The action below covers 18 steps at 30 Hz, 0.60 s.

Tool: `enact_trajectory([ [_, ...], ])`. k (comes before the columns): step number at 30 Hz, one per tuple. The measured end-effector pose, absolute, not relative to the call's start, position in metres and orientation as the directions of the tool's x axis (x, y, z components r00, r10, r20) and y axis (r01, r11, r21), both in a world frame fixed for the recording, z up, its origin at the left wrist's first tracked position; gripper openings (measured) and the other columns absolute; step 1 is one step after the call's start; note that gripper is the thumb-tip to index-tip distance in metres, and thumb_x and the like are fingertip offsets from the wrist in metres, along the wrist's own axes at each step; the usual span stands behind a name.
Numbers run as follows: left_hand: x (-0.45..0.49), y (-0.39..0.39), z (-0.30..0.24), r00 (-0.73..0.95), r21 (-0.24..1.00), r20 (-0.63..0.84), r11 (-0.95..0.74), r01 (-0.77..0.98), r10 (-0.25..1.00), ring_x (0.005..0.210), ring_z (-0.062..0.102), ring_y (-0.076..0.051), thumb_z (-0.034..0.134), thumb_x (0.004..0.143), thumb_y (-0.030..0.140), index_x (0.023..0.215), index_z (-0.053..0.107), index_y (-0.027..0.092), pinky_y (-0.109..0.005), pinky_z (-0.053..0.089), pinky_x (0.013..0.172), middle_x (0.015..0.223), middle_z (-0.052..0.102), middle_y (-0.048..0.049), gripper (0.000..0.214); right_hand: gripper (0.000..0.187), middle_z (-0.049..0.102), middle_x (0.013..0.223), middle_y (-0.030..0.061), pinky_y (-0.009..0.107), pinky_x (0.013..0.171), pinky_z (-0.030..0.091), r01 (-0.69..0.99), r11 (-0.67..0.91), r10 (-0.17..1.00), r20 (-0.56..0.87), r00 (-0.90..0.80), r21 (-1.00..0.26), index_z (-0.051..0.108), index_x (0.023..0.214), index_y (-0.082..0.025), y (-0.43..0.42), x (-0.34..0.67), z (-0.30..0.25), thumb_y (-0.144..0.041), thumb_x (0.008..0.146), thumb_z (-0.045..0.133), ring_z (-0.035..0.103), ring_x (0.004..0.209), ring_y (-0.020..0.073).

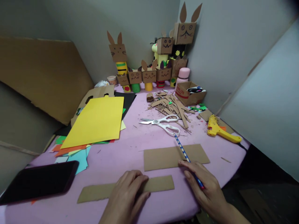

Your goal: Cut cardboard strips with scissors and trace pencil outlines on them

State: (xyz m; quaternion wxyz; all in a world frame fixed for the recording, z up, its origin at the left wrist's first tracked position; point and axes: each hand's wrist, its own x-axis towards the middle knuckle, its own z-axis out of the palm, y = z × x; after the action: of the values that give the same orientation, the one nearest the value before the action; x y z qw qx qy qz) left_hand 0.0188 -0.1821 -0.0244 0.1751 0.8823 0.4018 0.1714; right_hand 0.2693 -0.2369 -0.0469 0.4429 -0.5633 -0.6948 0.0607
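My left hand (127,194) lies flat, fingers stretched, on a narrow brown cardboard strip (161,184) near the table's front edge. A blue dotted pencil (183,150) is gripped in my right hand (205,186), its fingers closed around the lower shaft. The pencil's upper end slants up and left over a wider brown cardboard rectangle (163,157) that lies just beyond the strip. My right fingertips rest at that rectangle's near edge.
White scissors (163,122) lie beyond the rectangle, with a heap of cardboard offcuts (173,107) behind. A yellow glue gun (220,130) sits right, a small box (189,93) behind. Coloured paper sheets (97,121) and a dark phone (38,181) are left. Cardboard rabbit figures (149,74) line the back.
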Motion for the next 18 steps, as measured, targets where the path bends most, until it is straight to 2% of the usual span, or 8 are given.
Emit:
enact_trajectory([
  [11, 0.0141, -0.1735, -0.0250, 0.619, 0.398, 0.194, -0.637, 0.660, 0.761, 0.087, 0.060, -0.019, 0.054, 0.084, 0.025, 0.102, 0.061, 0.025, -0.031, 0.052, 0.073, 0.095, 0.062, -0.0049, 0.019, 0.027, 0.072, 0.098, 0.0073, 0.035, 0.079, 0.055, 0.751, 0.380, 0.831, 0.556, -0.020, -0.540, 0.058, 0.112, -0.020, -0.2357, 0.2683, -0.0470, -0.015, 0.087, 0.050, 0.066, 0.091, 0.0218],
  [18, 0.0126, -0.1727, -0.0223, 0.610, 0.415, 0.202, -0.631, 0.655, 0.766, 0.086, 0.060, -0.018, 0.055, 0.083, 0.025, 0.101, 0.061, 0.025, -0.030, 0.052, 0.072, 0.095, 0.062, -0.0042, 0.019, 0.028, 0.072, 0.099, 0.0080, 0.038, 0.080, 0.056, 0.754, 0.367, 0.838, 0.545, -0.014, -0.545, 0.058, 0.113, -0.021, -0.2352, 0.2675, -0.0476, -0.015, 0.088, 0.048, 0.067, 0.092, 0.0230],
])
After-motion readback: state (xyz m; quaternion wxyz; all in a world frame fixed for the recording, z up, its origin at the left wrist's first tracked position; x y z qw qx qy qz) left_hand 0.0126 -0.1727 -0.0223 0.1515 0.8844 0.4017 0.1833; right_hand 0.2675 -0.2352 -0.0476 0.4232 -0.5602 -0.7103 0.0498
